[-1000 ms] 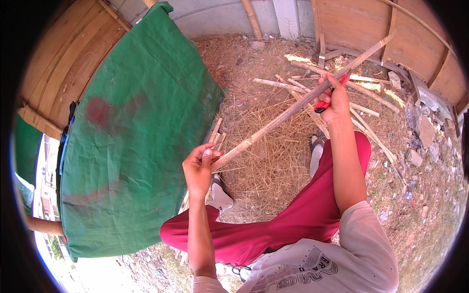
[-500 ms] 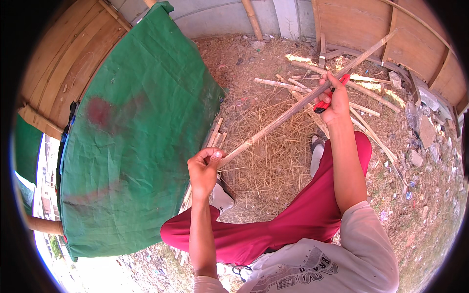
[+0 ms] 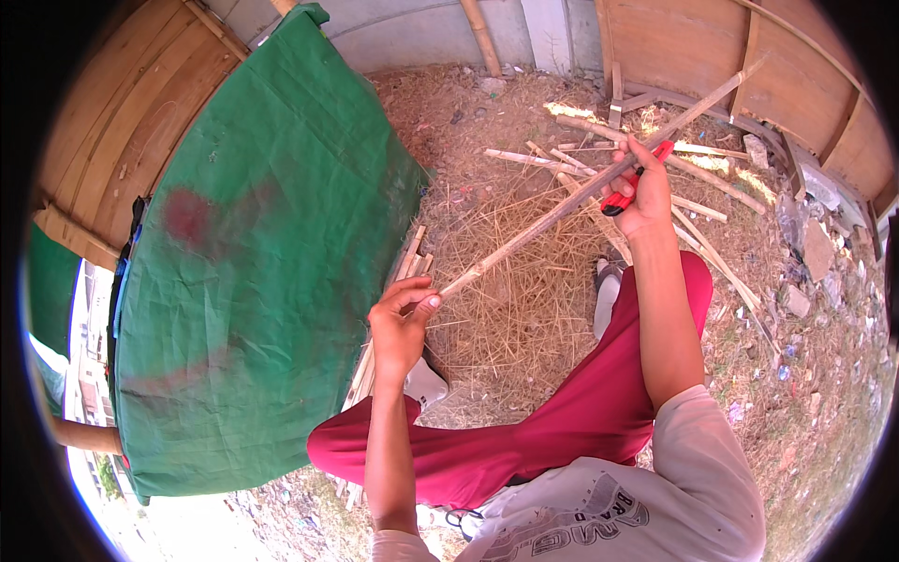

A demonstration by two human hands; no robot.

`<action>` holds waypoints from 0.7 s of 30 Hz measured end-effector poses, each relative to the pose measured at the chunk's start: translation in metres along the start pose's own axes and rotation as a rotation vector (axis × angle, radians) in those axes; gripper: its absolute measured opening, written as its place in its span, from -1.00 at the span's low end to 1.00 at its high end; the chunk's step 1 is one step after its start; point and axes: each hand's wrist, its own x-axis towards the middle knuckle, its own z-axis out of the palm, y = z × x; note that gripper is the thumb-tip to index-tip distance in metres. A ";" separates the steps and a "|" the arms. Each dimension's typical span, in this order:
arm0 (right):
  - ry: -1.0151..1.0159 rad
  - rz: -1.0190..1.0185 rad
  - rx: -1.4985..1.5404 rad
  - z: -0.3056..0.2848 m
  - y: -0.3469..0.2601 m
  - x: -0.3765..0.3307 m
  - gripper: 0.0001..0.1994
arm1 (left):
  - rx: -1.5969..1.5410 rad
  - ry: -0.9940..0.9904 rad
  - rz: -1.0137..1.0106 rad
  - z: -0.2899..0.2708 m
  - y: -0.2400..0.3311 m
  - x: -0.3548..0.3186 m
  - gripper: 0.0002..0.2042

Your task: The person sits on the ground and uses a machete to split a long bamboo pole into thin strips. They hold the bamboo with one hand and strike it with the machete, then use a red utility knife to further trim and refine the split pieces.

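Both hands are gripping: our left hand (image 3: 401, 323) is pinching the near end of the long stick (image 3: 562, 208) while our right hand (image 3: 641, 192), far right, is pressing the red knife (image 3: 635, 180) against it, seemingly mid-shaving, needing a steady stroke next.

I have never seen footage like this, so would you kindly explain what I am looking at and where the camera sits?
The camera is worn on a person's head and looks down through a fisheye lens, so straight edges bend near the rim. No machine is involved, only two bare hands. The left hand pinches the near end of a long thin bamboo stick. The right hand grips the stick further along, together with a red-handled cutting tool. Below are the person's red trousers. The ground is covered with dry straw and loose split bamboo strips. A large green tarpaulin hangs at the left.
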 end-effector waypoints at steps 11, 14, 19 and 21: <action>-0.003 0.003 -0.039 0.005 -0.001 -0.004 -0.84 | -0.201 0.111 -0.289 0.007 -0.015 -0.001 -0.99; -0.019 -0.002 -0.066 0.007 -0.001 -0.007 -0.84 | -0.253 0.114 -0.364 0.011 -0.019 -0.001 -0.98; -0.076 -0.066 -0.122 0.004 0.000 -0.005 -0.81 | -0.181 0.150 -0.205 0.020 -0.023 -0.006 -0.93; -0.108 -0.083 -0.131 0.000 -0.001 -0.003 -0.78 | -0.176 0.164 -0.141 0.018 -0.020 -0.007 -0.91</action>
